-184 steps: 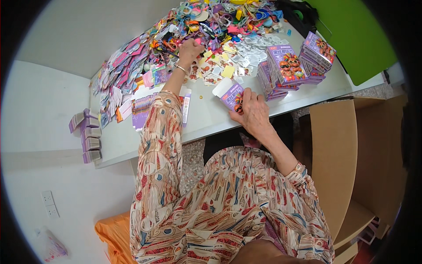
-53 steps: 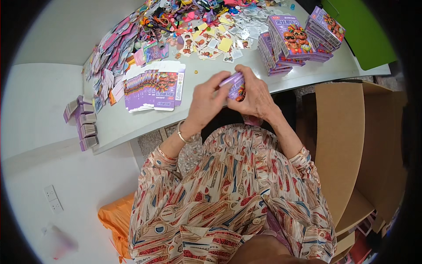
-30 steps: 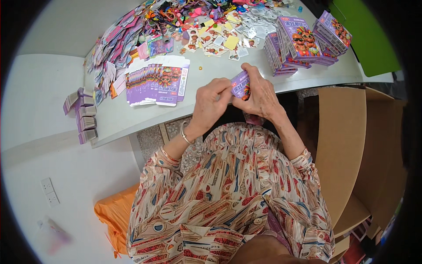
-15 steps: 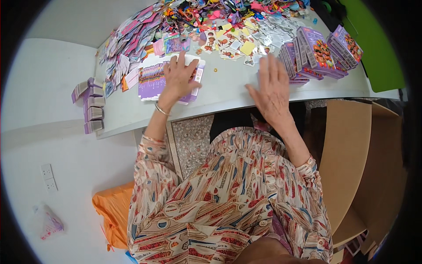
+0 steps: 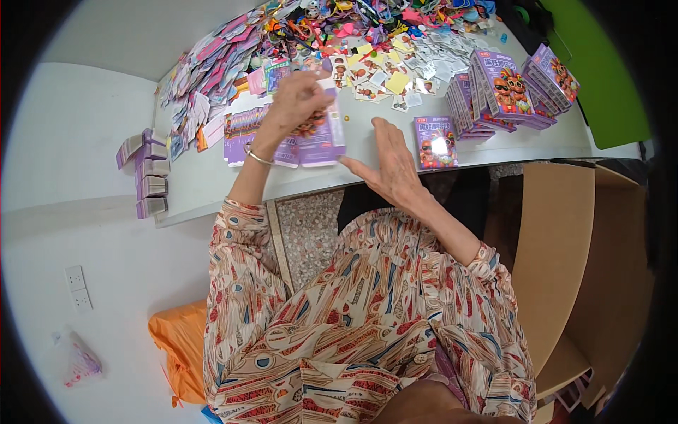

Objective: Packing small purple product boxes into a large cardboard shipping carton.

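Lifting a flat purple carton (image 5: 326, 127) off the white table (image 5: 212, 185), left hand (image 5: 296, 102) pinched around its upper edge, bangle on the wrist. Held just above a fanned row of matching flat cartons (image 5: 272, 138). Right hand (image 5: 388, 166) slack, fingers spread, hovering right of that row, gripping nothing. Lying further right, one glossy printed box (image 5: 435, 141), then neat stacks of boxes (image 5: 505, 88). Beyond the row, a jumbled heap of bright toys and small cards (image 5: 353, 35). Left of it, loose folded cartons (image 5: 145, 169) at the table's edge.
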`<action>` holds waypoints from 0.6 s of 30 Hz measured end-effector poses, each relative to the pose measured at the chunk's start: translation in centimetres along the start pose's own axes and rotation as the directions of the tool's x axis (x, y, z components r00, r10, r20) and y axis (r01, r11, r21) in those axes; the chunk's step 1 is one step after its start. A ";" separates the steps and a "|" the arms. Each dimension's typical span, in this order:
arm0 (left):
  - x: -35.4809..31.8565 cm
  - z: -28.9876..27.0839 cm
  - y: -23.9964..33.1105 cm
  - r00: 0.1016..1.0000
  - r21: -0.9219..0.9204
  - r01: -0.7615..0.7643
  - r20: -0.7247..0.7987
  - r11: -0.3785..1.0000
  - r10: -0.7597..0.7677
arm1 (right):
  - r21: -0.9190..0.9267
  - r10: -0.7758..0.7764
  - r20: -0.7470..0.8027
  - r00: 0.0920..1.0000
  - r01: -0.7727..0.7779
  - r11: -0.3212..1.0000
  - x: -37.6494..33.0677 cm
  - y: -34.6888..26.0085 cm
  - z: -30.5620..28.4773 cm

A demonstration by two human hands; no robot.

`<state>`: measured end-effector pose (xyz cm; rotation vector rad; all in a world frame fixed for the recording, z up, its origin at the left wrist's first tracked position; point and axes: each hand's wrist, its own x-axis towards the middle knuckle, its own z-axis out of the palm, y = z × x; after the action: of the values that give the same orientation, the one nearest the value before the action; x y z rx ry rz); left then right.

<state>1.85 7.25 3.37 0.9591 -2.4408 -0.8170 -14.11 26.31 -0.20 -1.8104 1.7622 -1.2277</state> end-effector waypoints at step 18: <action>-0.8 4.5 7.8 0.990 -0.268 0.016 -0.130 0.963 -0.053 | -0.185 -0.037 -0.193 0.981 0.001 0.983 1.9 1.1 1.5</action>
<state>-3.81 14.18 4.84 0.9242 -2.1374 -1.0266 -13.93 23.92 -1.21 -1.8650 2.0310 -1.3291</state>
